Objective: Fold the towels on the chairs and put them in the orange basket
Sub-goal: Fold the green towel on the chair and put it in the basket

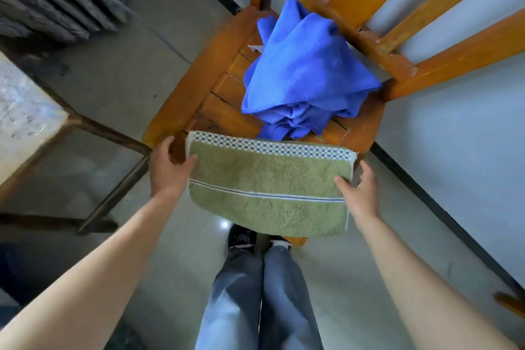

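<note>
Green towel (268, 187) lies flat, apparently folded to a rectangle, over the front edge of the wooden chair (181, 94), its near half hanging past the seat toward 6 o'clock. Left hand (167, 166) sits at the towel's 9 o'clock end, thumb on top of the cloth, fingers curled at the edge; right hand (360, 189) at the 3 o'clock end, thumb resting on the cloth, fingers spread behind. Neither grip is closed: both hands are open, touching the towel's short edges. Judgement: terry cloth, light, soft, limp, will sag if lifted by one point; take it at both short ends or corners, pinching all layers together. Blue towel (306, 71), crumpled, lies on the seat at 12 o'clock of the green one, unfolded. Orange basket not in view.
</note>
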### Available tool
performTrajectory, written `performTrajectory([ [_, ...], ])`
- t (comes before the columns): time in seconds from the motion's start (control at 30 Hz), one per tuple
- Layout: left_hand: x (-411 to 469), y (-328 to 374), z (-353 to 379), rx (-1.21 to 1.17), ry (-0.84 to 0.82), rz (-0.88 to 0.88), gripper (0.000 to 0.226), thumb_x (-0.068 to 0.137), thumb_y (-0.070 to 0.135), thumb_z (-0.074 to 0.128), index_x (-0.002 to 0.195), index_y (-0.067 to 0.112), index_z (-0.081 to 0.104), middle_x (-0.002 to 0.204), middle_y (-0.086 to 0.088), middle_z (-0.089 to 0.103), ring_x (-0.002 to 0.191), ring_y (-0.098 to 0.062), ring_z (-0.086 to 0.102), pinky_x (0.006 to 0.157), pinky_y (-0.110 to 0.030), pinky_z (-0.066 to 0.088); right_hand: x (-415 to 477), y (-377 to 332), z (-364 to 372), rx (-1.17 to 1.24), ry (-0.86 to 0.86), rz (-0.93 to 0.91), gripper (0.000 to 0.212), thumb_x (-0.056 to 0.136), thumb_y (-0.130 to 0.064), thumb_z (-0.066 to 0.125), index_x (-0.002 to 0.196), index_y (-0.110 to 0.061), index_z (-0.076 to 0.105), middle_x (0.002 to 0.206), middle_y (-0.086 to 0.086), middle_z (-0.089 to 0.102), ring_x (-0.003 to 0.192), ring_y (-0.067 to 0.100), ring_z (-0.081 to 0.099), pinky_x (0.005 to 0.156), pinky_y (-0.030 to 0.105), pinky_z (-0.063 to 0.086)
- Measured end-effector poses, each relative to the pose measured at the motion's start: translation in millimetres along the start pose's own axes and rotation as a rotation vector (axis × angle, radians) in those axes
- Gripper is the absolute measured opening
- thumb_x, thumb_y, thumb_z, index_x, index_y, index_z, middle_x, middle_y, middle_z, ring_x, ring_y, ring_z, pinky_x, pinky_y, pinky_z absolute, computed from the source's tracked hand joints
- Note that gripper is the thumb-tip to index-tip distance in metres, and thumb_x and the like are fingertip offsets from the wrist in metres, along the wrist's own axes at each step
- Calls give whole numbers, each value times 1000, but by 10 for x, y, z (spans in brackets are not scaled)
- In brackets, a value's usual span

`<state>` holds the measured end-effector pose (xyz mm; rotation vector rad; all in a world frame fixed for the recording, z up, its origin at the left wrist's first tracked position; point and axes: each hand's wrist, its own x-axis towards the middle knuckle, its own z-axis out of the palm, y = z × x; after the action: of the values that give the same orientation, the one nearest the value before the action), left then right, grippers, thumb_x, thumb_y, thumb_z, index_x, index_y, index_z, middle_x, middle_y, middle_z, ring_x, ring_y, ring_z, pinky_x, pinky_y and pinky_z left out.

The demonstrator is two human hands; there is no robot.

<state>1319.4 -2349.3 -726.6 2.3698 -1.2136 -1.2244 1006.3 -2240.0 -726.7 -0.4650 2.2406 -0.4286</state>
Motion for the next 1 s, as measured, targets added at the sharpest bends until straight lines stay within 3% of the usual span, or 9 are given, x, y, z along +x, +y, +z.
performTrajectory([
  [0.07,-181,-218,-18,6,42,-64,63,85,28,65,140,18,35,142,-9,40,127,-28,42,105,-46,38,-165,131,4,75,-88,96,71,83,-19,67,143,-12,28,141,12,41,129,28,42,107,43,36],
  [0.13,-307,-390,-22,-51,34,-177,64,87,34,61,142,20,31,143,-10,38,127,-30,42,104,-46,38,-298,184,7,192,-213,182,55,86,-15,64,134,-12,38,125,4,53,113,23,53,94,35,42],
  [0.3,-347,-544,-14,93,-384,-278,70,84,41,63,144,29,29,147,1,36,134,-26,35,103,-40,34,-298,184,-16,218,-236,222,17,86,-6,62,102,-11,58,106,8,64,91,20,58,86,36,48],
  [0.4,-309,-370,-7,-7,-496,-242,49,87,31,62,132,23,47,132,5,51,118,-18,48,93,-28,35,-259,121,-102,201,-243,236,14,85,-7,64,99,-7,62,98,10,65,88,23,59,82,34,48],
  [0.57,-389,-73,21,-19,-423,-202,33,90,23,58,119,8,59,106,-1,58,95,-17,52,84,-26,38,-259,58,-334,210,-197,152,4,84,-12,66,85,-13,62,85,3,64,83,21,58,76,32,46],
  [0.7,-551,-30,84,45,-344,-63,28,90,23,58,111,5,57,103,-7,61,95,-25,59,76,-30,44,-281,75,-483,223,-89,148,5,87,-14,63,87,-11,59,80,2,57,79,20,50,77,30,37],
  [0.8,-737,-58,191,205,-184,-11,47,87,22,61,127,7,42,123,-17,53,107,-33,53,83,-39,45,-306,145,-505,123,-60,132,14,89,-18,60,93,-6,54,78,4,50,73,20,45,65,30,34],
  [0.9,-957,-54,351,575,-113,397,57,75,17,68,128,9,50,134,-20,47,121,-41,45,92,-50,43,-306,117,-524,120,-11,106,14,89,-17,60,94,-7,51,72,1,46,63,13,41,56,27,31],
  [1.0,-1073,-10,519,947,-281,747,41,74,26,65,114,16,64,141,-15,45,132,-35,40,100,-47,40,-309,122,-535,122,15,87,16,87,-16,62,94,-7,51,72,-2,47,63,10,42,55,24,32],
])
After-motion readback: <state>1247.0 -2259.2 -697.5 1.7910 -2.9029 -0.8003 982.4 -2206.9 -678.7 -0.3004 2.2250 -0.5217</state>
